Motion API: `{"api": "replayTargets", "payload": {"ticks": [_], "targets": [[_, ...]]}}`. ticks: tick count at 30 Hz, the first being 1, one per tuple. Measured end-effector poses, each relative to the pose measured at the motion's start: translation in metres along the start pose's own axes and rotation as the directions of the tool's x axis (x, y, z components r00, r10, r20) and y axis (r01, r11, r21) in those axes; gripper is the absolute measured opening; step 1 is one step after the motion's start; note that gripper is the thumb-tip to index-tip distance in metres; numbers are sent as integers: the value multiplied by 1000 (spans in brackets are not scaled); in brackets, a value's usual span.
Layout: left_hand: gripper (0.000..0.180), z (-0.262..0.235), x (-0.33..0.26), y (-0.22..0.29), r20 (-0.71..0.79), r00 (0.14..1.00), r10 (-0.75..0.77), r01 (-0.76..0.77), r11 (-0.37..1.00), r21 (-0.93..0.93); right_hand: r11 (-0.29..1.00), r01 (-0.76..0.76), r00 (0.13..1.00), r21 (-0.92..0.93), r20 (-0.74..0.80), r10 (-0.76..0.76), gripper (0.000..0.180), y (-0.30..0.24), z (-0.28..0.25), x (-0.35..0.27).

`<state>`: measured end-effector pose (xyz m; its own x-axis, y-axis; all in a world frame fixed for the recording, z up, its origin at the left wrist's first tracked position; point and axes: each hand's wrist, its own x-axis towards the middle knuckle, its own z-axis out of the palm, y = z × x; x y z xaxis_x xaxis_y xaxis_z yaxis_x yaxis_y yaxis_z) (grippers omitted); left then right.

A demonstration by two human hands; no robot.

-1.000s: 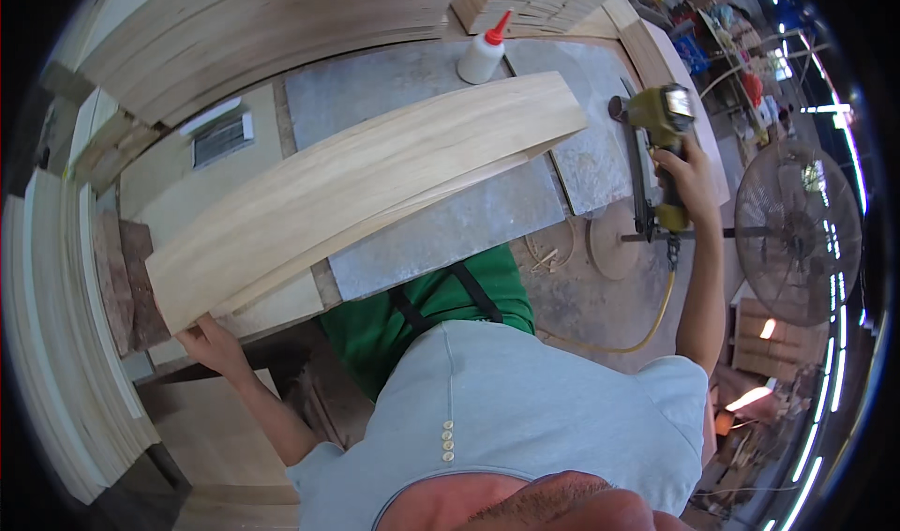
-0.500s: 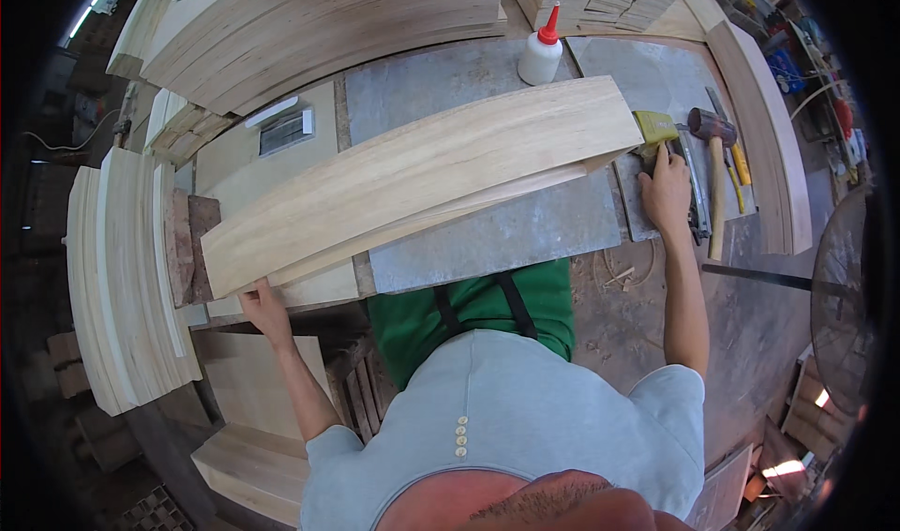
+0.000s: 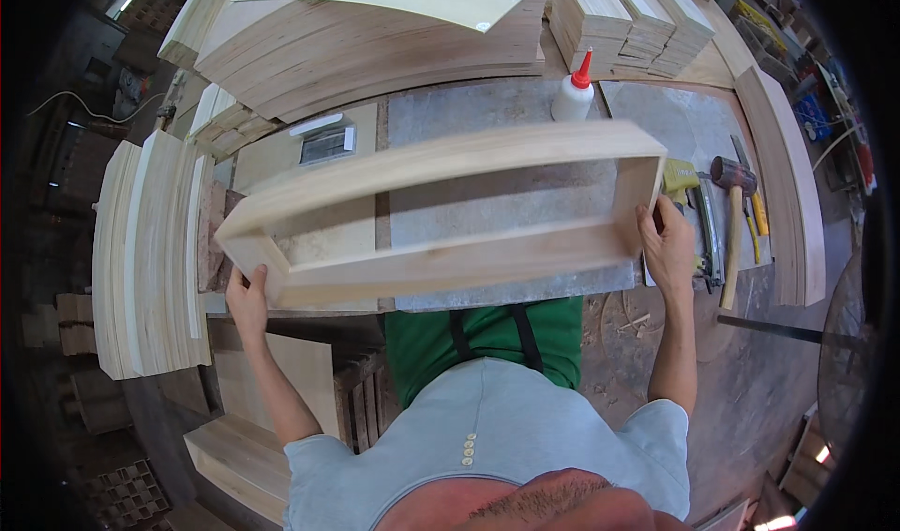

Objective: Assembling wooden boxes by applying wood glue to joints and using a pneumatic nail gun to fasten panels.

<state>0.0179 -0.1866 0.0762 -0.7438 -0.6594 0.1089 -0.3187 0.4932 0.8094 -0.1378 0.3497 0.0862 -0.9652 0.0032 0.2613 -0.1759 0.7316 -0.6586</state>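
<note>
A long rectangular wooden frame [image 3: 450,273], made of four pale boards and open through its middle, is tilted above the grey worktop. My left hand [image 3: 247,301] grips its left end board, thumb on the inner side. At the other end, my right hand [image 3: 668,245] is closed round the short right board. Just beyond the right hand lies a yellow-green nail gun [image 3: 679,175], partly hidden by the frame and hand. Through the frame's opening the grey plate [image 3: 497,198] of the worktop shows.
A white glue bottle [image 3: 573,100] with a red tip stands behind the frame. On the right lie a mallet [image 3: 732,222] and a yellow-handled tool [image 3: 758,214]. Stacked boards line the back [image 3: 375,62], left [image 3: 155,250] and right [image 3: 783,189]. A brown block [image 3: 212,236] sits by the frame's left end.
The frame has been turned so its opening now faces up toward me. My right hand has left the nail gun and taken hold of the frame's right end.
</note>
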Motion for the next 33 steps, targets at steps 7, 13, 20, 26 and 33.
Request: {"api": "replayTargets", "payload": {"ticks": [7,13,20,26,33], "targets": [[35,24,35,6,211,976,-53,-65,855,514,972,-7,976,-234,210,57,28,7,15,21],[41,28,24,-1,54,997,-51,36,965,259,980,-162,983,112,102,150,40,41,15,85],[40,24,-23,14,-154,945,290,-207,891,404,910,-114,839,397,530,-126,66,49,87,191],[34,5,-76,32,-195,972,130,-83,969,235,946,-116,800,302,593,-91,58,36,105,205],[26,42,-102,72,-35,950,310,-311,949,-42,891,-90,909,444,402,-108,48,20,52,177]]}}
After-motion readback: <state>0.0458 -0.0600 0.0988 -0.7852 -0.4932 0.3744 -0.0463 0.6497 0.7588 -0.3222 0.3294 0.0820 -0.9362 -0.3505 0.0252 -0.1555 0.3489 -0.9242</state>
